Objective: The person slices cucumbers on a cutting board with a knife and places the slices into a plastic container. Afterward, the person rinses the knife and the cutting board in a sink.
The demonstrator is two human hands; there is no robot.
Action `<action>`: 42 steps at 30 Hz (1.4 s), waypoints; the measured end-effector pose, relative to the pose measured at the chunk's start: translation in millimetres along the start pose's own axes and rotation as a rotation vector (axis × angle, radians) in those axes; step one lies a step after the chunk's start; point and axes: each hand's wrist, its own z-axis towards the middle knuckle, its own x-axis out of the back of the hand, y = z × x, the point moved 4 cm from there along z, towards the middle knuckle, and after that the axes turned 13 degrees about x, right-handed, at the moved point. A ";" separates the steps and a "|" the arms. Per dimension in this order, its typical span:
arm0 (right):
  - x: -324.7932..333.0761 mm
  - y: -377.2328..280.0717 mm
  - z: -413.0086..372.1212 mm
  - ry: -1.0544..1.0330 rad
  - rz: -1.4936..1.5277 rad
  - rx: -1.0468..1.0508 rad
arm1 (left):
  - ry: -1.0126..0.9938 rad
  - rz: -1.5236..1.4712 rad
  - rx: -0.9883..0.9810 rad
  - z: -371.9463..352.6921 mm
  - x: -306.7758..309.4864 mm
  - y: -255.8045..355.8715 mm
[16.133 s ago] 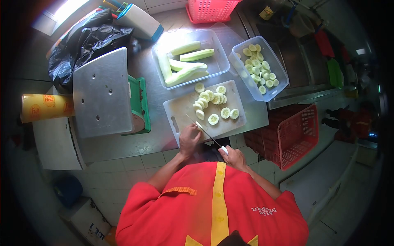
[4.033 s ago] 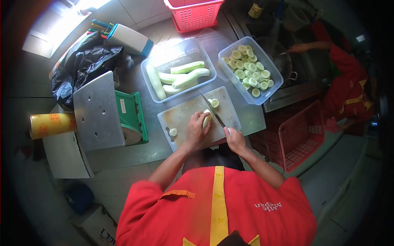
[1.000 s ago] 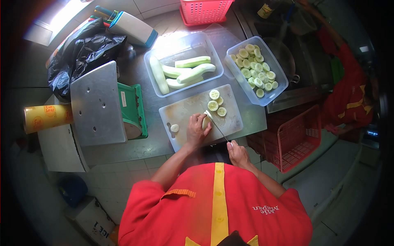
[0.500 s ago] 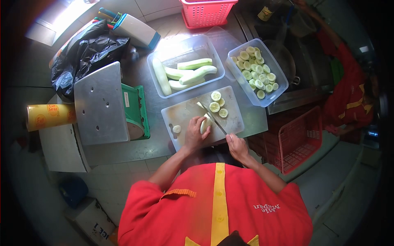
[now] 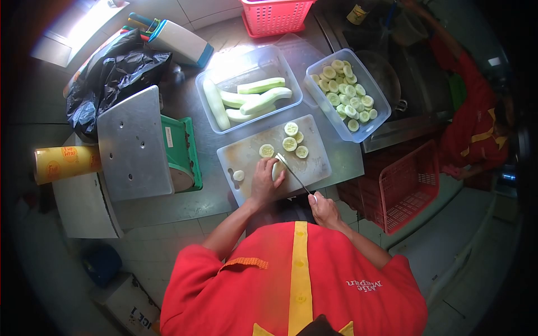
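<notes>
My left hand (image 5: 265, 180) is closed around a peeled cucumber piece (image 5: 277, 169) on the white cutting board (image 5: 246, 151). In my right hand (image 5: 325, 209) is a knife (image 5: 295, 177), its blade at the cucumber's far end. Several cut slices (image 5: 290, 144) lie on the board beyond the blade, and one slice (image 5: 267, 150) lies just past my left fingers. A small end piece (image 5: 239, 175) rests near the board's handle hole. Behind the board, a clear plastic container (image 5: 216, 127) holds several peeled cucumbers (image 5: 259, 102). Another container (image 5: 374, 133), to the right, holds many slices (image 5: 348, 94).
To the left are a green scale (image 5: 186, 151), a roll of wrap (image 5: 67, 163) and a black plastic bag (image 5: 120, 78). A pink basket (image 5: 277, 18) stands at the back. Right of the table is a red crate (image 5: 409, 185); another person (image 5: 476, 123) stands beyond it.
A fresh slice now lies flat beyond my left fingers, where before it stood at the blade. The knife has shifted slightly left and down; the view has moved a little.
</notes>
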 end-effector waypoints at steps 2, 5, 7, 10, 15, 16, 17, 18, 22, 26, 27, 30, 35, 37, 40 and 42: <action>-10.4 4.6 5.8 0.009 0.001 0.008 | -0.016 -0.027 -0.004 0.2 0.8 -0.6; -27.6 15.0 23.5 0.011 0.018 0.010 | -0.013 -0.047 -0.019 2.0 3.9 -2.0; -32.3 17.2 31.6 0.033 0.026 0.030 | -0.007 -0.042 -0.023 1.9 4.8 -2.3; -33.5 17.1 35.3 0.030 -0.019 -0.002 | 0.000 -0.043 -0.027 1.8 3.1 -3.1; -39.9 14.0 40.8 0.051 -0.020 -0.033 | 0.006 -0.025 -0.036 -1.4 1.1 -2.1; -41.5 13.2 42.3 0.057 -0.019 -0.047 | 0.011 -0.019 -0.039 -1.6 1.0 -1.9; -41.6 12.4 43.5 0.064 -0.017 -0.044 | 0.017 -0.013 -0.043 -1.0 1.2 -2.0; -41.6 12.7 43.7 0.058 -0.017 -0.054 | 0.020 -0.012 -0.047 -0.9 0.9 -2.0; -44.7 19.6 44.1 0.069 0.010 -0.021 | -0.030 -0.059 0.011 0.9 2.1 -7.9; -46.1 22.4 43.3 0.067 0.003 -0.015 | 0.117 -0.039 0.117 30.4 12.1 -27.4; -46.4 21.7 42.3 0.083 0.012 -0.015 | 0.116 -0.038 0.118 35.5 14.4 -29.5; -48.9 21.8 40.6 0.104 0.018 -0.006 | 0.032 0.143 0.021 47.4 21.8 -20.3; -45.8 17.1 41.0 0.090 -0.012 -0.007 | 0.100 0.302 0.208 51.7 24.7 -36.0; -42.9 12.6 41.5 0.065 -0.037 -0.037 | 0.237 0.345 0.145 43.7 33.0 -27.8; -34.9 2.0 44.5 0.082 -0.060 -0.061 | 0.256 0.317 0.031 24.4 39.6 -6.4; -46.2 21.0 55.2 0.107 -0.004 -0.011 | -0.055 0.160 0.065 12.3 23.7 -7.4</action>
